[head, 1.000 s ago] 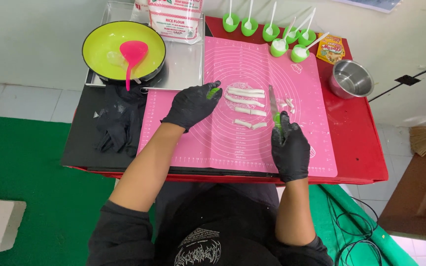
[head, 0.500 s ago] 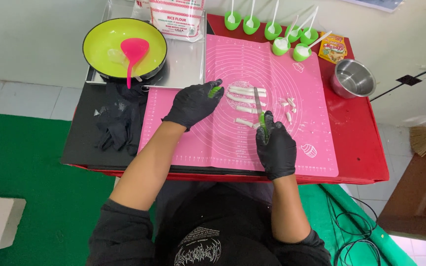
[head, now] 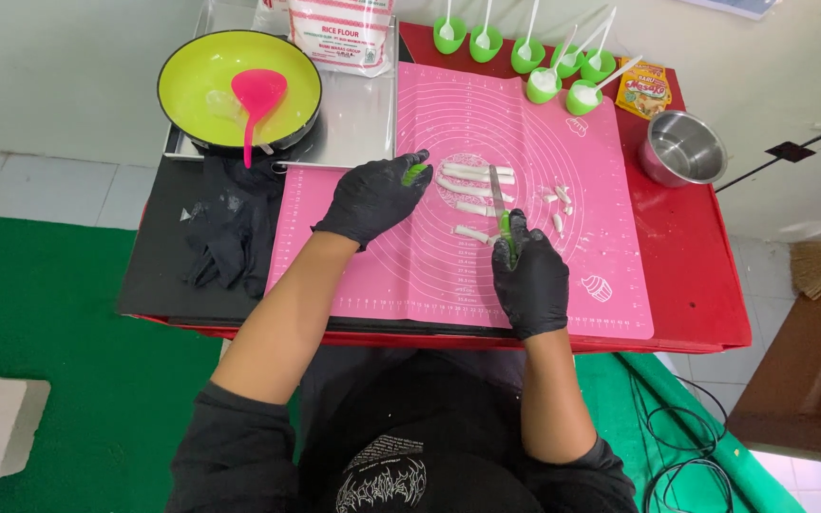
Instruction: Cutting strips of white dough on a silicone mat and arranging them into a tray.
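Both my hands wear black gloves over a pink silicone mat (head: 429,275). My right hand (head: 527,280) grips a green-handled knife (head: 498,195) whose blade lies across white dough strips (head: 470,180) in the middle of the mat. My left hand (head: 370,197) rests just left of the strips, with a small green object (head: 416,172) pinched between its fingers. Small cut dough pieces (head: 557,201) are scattered to the right of the blade.
A lime-green pan (head: 200,71) with a pink spatula (head: 257,100) sits at the back left, next to a white flour bag (head: 339,33). Several green cups with white spoons (head: 534,66) line the back edge. A steel bowl (head: 684,147) stands on the red table at right. Black cloth (head: 230,228) lies left.
My right hand has moved left with the knife, from the mat's right side to the dough strips. My left hand has hardly moved.
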